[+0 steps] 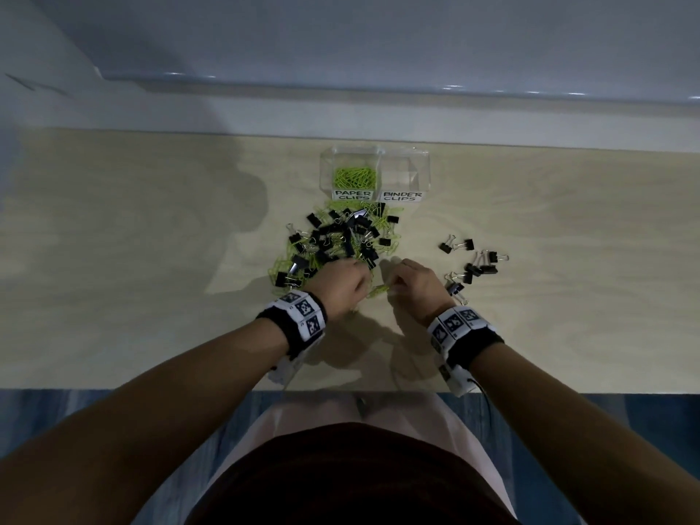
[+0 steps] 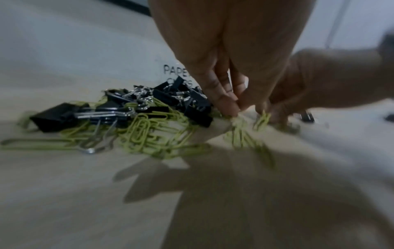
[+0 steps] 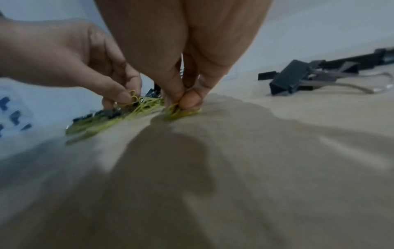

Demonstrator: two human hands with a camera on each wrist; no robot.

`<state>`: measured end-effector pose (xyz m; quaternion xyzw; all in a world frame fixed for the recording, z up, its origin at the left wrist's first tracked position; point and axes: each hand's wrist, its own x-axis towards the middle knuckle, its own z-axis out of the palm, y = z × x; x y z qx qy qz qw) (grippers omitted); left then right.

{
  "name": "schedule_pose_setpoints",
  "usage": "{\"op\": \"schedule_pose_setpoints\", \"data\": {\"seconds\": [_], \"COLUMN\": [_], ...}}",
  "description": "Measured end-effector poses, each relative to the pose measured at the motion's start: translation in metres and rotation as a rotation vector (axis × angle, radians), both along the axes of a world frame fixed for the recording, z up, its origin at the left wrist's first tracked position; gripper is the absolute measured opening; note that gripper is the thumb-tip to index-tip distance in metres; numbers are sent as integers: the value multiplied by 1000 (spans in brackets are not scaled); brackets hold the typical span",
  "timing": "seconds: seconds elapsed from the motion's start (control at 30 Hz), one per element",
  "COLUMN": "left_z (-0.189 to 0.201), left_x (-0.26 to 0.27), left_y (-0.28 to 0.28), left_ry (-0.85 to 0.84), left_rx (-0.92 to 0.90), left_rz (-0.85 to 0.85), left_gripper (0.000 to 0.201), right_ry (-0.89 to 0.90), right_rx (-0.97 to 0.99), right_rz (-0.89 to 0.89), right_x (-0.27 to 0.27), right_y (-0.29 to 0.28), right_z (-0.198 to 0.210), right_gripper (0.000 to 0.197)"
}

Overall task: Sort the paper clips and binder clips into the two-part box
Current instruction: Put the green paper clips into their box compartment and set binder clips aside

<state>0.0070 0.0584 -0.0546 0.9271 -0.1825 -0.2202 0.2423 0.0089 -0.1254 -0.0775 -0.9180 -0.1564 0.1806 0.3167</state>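
A clear two-part box (image 1: pixel 375 153) stands at the table's far side, labelled PAPER CLIPS and BINDER CLIPS. Green paper clips (image 1: pixel 355 176) lie in its left part; the right part (image 1: pixel 403 176) looks bare. A mixed heap of black binder clips (image 1: pixel 341 236) and green paper clips (image 2: pixel 147 133) lies in front of the box. At the heap's near edge my left hand (image 1: pixel 346 286) pinches green paper clips (image 3: pixel 133 98). My right hand (image 1: pixel 411 284) pinches a small bunch of green paper clips (image 3: pixel 181 112) against the table.
A separate group of black binder clips (image 1: pixel 473 261) lies to the right of my right hand, one close by (image 3: pixel 294 79). The light wooden table (image 1: pixel 151 259) ends at a pale wall behind the box and at a near edge by my lap.
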Motion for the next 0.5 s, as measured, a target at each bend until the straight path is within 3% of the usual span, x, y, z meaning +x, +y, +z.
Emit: {"op": "schedule_pose_setpoints", "data": {"seconds": [0.13, 0.23, 0.37, 0.5], "left_z": [23, 40, 51, 49], "left_x": [30, 74, 125, 144], "left_y": [11, 19, 23, 24], "left_ry": [-16, -82, -180, -175], "left_rx": [-220, -289, -258, -170], "left_rz": [263, 359, 429, 443], "left_gripper": [8, 9, 8, 21], "right_ry": [76, 135, 8, -83], "right_rx": [152, 285, 330, 210], "right_rz": [-280, -405, -472, -448], "right_x": [17, 47, 106, 151], "right_y": [4, 15, 39, 63], "right_z": [18, 40, 67, 67], "right_gripper": [20, 19, 11, 14]}}
